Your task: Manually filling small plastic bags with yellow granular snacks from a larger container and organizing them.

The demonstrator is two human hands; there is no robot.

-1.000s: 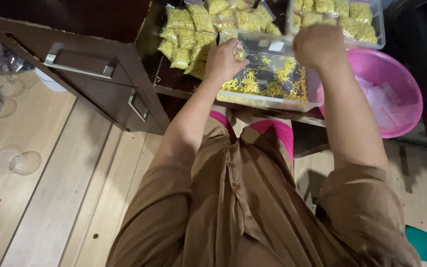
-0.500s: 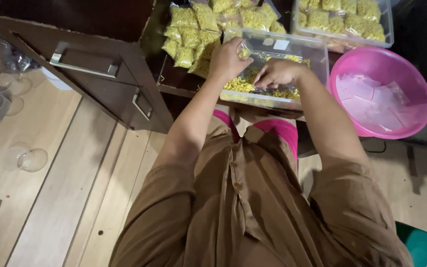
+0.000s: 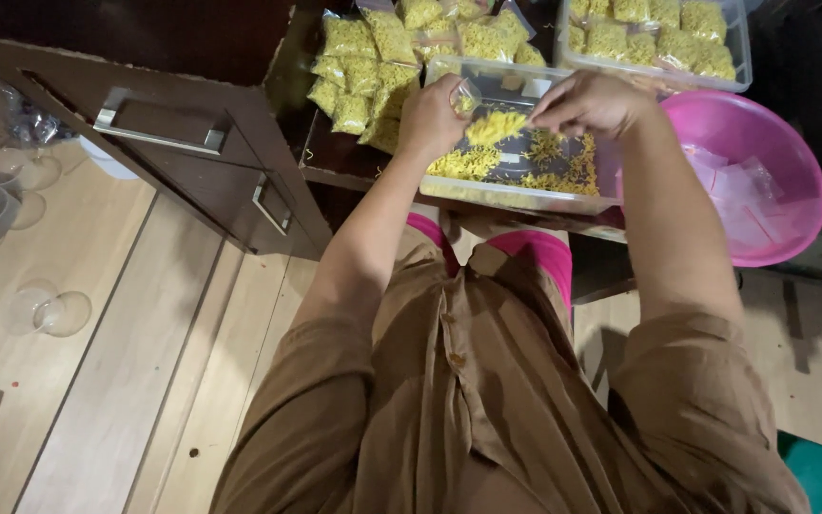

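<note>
Layout of tray, basin and packets

The tray (image 3: pixel 516 190) sits before the person; the basin (image 3: pixel 792 162) lies right of it, filled packets (image 3: pixel 363 67) behind-left, a drawer cabinet (image 3: pixel 173 143) farther left.

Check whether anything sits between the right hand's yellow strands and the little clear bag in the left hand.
Nothing visible does. The right hand holds the clump of yellow strands right beside the small clear bag in the left hand, above the clear tray. The bag's mouth is too small to judge.

Small clear packets of yellow snack (image 3: pixel 373 67) piled beside a clear tub of more (image 3: pixel 654 38)
</note>
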